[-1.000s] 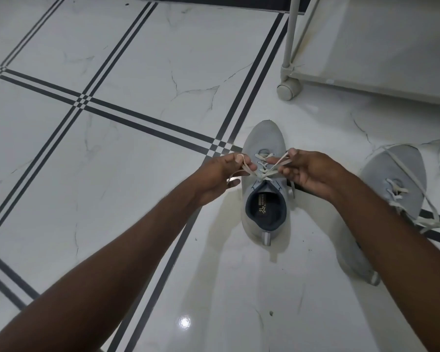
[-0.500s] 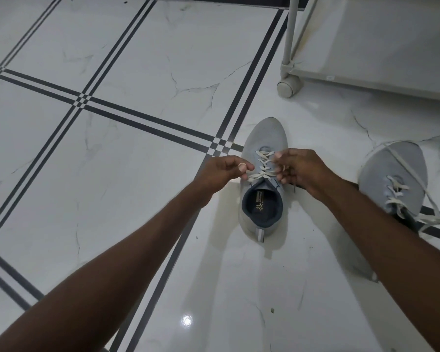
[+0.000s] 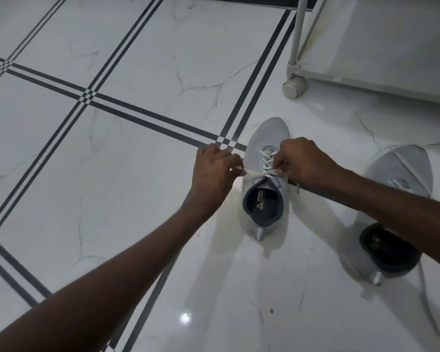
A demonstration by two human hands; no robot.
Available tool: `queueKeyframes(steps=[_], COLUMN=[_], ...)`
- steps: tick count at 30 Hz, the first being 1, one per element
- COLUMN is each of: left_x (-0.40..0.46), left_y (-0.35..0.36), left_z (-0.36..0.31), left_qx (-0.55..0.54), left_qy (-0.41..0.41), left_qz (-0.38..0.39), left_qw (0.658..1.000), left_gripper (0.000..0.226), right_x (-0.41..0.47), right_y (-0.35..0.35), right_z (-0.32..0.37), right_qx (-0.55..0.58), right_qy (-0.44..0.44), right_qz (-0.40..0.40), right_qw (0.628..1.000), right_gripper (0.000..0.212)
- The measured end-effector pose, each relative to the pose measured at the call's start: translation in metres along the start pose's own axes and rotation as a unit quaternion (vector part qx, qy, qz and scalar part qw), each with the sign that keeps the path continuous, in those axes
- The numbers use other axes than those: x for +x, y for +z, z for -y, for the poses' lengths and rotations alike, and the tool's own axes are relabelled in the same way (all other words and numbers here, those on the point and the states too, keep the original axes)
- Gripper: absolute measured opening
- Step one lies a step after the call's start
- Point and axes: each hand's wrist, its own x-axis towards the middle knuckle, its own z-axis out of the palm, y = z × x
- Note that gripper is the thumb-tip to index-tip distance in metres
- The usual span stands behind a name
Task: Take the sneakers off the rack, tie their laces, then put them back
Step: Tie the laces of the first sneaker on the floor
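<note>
Marble floor (image 3: 137,72), hands pulling sneaker (image 3: 267,138) laces (image 3: 261,172)

Both my bare forearms reach forward and converge toward the far middle. My left hand (image 3: 215,171) is curled, fingertips pinched tight. My right hand (image 3: 302,160), knuckles up, has its grip pinched too, just right of the left.
</note>
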Motion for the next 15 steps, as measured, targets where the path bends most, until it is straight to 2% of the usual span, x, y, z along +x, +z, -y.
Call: queueKeyframes(steps=[4,7,8,12,15], left_x=[-0.02,-0.019,-0.016,-0.006,0.001], left_y=[0.008,0.012,0.011,0.01,0.011], left_z=[0.003,-0.004,-0.007,-0.008,-0.012], left_qx=[-0.054,-0.183,-0.206,-0.247,-0.226], left_qy=[-0.058,-0.145,-0.157,-0.182,-0.169], left_qz=[0.102,0.142,0.152,0.174,0.183], left_qw=[0.992,0.962,0.954,0.936,0.942], left_gripper=[0.015,0.004,0.008,0.018,0.012], right_x=[0.001,0.004,0.004,0.003,0.003], right_y=[-0.001,-0.001,-0.001,-0.001,-0.004], right_z=[-0.005,-0.008,-0.008,-0.009,-0.01], right_qx=[0.027,0.057,0.06,0.053,0.092], right_qy=[0.009,0.004,0.002,-0.013,0.0], right_qz=[-0.008,-0.013,-0.006,0.017,0.025], right_qw=[1.0,0.998,0.998,0.998,0.995], right_gripper=[0.007,0.006,0.006,0.013,0.01])
